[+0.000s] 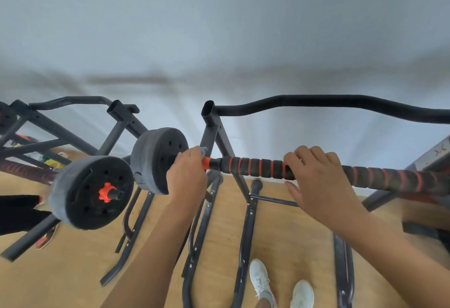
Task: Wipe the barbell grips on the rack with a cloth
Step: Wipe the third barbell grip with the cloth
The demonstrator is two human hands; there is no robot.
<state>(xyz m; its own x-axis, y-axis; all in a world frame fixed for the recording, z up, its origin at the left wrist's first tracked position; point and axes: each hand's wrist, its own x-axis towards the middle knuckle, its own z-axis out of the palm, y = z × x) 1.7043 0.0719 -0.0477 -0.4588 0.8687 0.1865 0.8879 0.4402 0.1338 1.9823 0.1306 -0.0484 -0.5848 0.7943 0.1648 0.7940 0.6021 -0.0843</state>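
Observation:
A barbell lies across the dark rack [214,137], its grip [253,166] black with red spiral stripes. My left hand [187,176] is wrapped round the bar beside the inner weight plate [155,159], holding a blue-grey cloth [203,149] against it; only a corner of the cloth shows above my fingers. Further right on the grip, my right hand [314,178] curls its fingers over the bar, with the thumb below. An orange collar [206,163] shows just right of my left hand.
An outer weight plate [90,192] with an orange nut hangs at the bar's left end. A curved black bar [341,104] runs along the rack top. Rack legs and feet spread over the wooden floor. My white shoes [260,281] stand below. Another rack stands left.

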